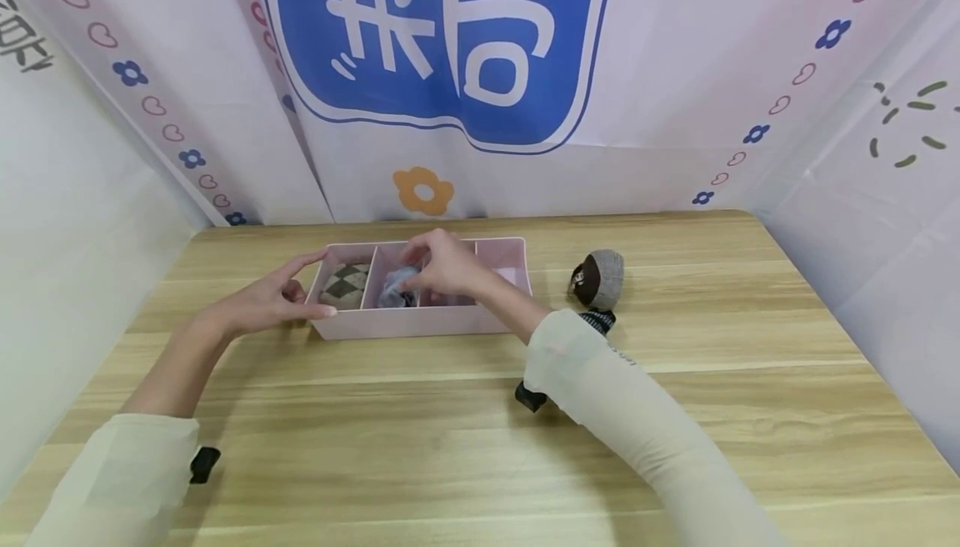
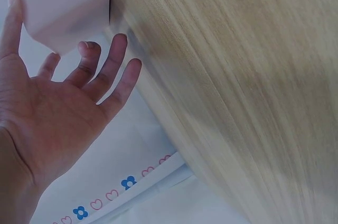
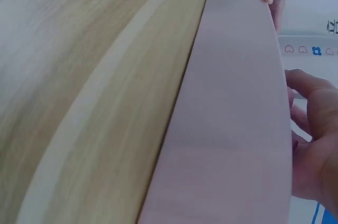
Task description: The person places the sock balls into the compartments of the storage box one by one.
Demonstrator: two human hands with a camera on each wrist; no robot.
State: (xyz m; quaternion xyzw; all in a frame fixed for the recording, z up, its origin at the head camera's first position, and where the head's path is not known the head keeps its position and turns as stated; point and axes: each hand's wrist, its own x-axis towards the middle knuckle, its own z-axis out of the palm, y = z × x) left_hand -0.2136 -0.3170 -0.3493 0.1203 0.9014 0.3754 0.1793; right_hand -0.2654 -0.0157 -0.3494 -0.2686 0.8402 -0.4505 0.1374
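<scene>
While right hand (image 1: 442, 268) pinches half-hidden bluish sock (image 1: 396, 284) in pink organizer (image 1: 405, 323), left hand (image 1: 273, 301) open against corner.

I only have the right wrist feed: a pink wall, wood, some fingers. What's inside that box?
Observer: The head view shows a pink organizer with four compartments; a rolled argyle sock sits in the leftmost one.
Operator: What is the right hand doing?
Observer: The right hand is over the second compartment, fingers curled on a bluish sock bundle.
Operator: Left hand?
Observer: The left hand is open, fingers touching the organizer's left end.
Operator: Anything outside the box?
Observer: A grey and brown sock ball lies on the table, right of the organizer.
</scene>
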